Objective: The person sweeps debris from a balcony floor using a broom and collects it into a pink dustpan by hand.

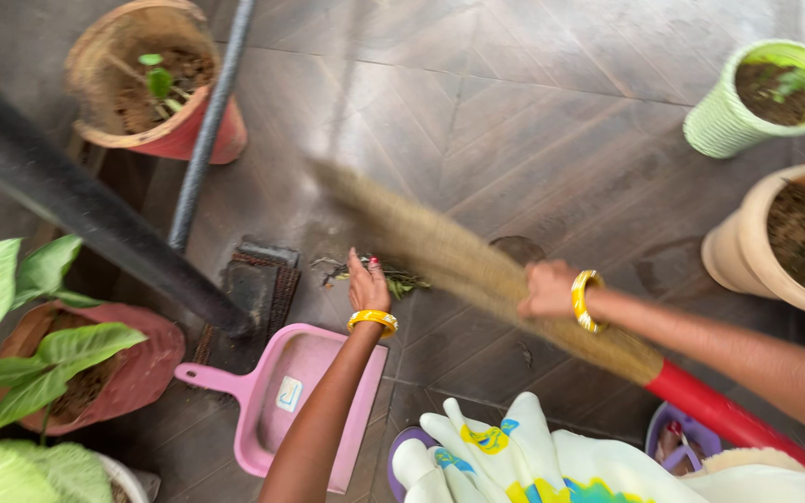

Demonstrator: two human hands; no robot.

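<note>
While white cloth with yellow and blue print fills the bottom centre of the frame, a pink plastic dustpan with a short handle is seen lying flat on the dark wood-patterned floor at lower centre-left, its tray apparently bare apart from a small label. Just beyond it, the left hand, a yellow bangle on its wrist, is held with fingers loosely extended over a small heap of green and brown leaf litter, touching or nearly touching it; nothing can be seen gripped. To the right, the right hand is closed around a bundle of tan grass bristles forming a soft broom with a red handle, its blurred tip stretching toward upper centre. The litter is judged to be gathered but not yet moved into the dustpan. A dark ribbed floor grate lies beside the heap. Farther out, a red pot with large green leaves stands at left, a terracotta pot at upper left, and a pale green ribbed pot at upper right.
</note>
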